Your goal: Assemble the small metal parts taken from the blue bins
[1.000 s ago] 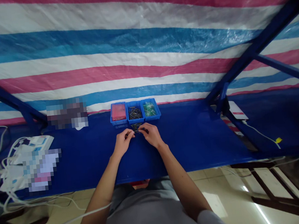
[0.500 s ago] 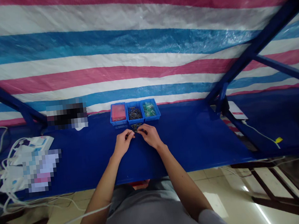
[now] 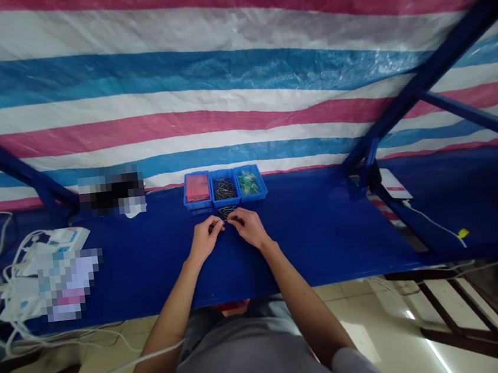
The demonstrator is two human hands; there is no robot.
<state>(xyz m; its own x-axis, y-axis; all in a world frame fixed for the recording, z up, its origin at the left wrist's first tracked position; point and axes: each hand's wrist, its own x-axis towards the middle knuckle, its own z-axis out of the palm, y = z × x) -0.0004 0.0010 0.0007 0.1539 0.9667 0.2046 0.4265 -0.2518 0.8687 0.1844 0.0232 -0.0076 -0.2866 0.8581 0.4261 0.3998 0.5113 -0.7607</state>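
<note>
My left hand (image 3: 204, 237) is closed in a pinch, thumb against forefinger. Facing it, my right hand (image 3: 248, 228) pinches too, and the fingertips of both almost meet. Between them shows the end of a thin metal screw (image 3: 225, 220), mostly covered by fingers. Just beyond lies a small pile of dark screws (image 3: 227, 211) on the blue table (image 3: 316, 233). Behind the pile stands a blue bin of screws (image 3: 225, 189). To its left, a bin holds flat red packets (image 3: 197, 187); to its right, another holds clear green-tinted bags (image 3: 248, 182).
White power strips and cables (image 3: 23, 281) crowd the table's left side. A blurred dark object (image 3: 116, 191) sits at the back left. Blue frame bars (image 3: 383, 110) rise at right, beside a white box-like device (image 3: 395, 183) with a cable. Striped sheeting (image 3: 221, 94) hangs behind.
My right hand has shifted very slightly left, its fingertips still at the screw. My left hand stays in place. The bins and pile look unchanged.
</note>
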